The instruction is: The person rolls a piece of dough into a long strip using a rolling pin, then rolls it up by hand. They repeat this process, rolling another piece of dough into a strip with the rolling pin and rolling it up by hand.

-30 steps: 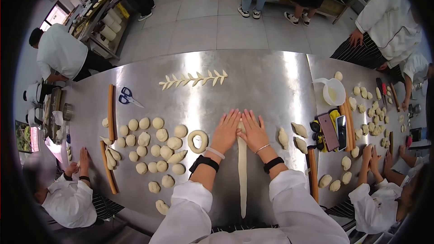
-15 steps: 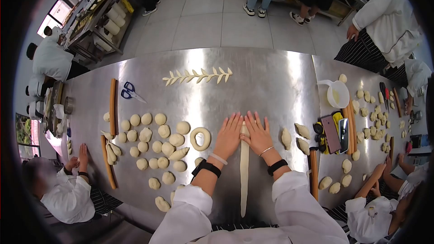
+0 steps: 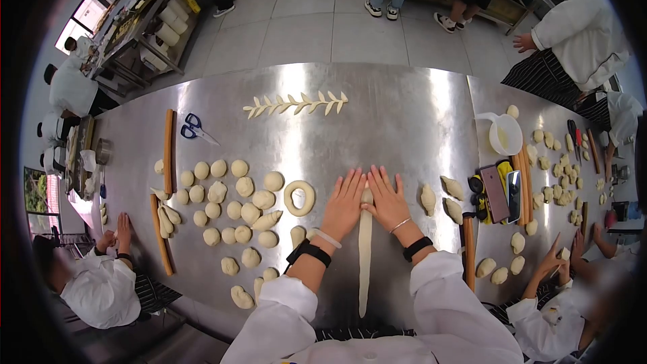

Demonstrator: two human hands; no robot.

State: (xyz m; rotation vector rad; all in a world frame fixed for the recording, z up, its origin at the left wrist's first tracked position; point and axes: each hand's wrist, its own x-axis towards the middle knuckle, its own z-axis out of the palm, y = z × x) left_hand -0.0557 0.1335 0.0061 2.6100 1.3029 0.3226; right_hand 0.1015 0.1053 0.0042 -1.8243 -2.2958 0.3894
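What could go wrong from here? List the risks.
The left hand and right hand meet at the far end of the dough strip; uneven pressure might tear it.
The black wristband on the left arm sits close to a dough piece and could smear it.
The nearby dough ring could get nudged.

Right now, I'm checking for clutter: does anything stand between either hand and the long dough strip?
Nothing visible: the right hand overlaps the far end of the dough strip, the left hand right beside it. The dough ring lies clear.
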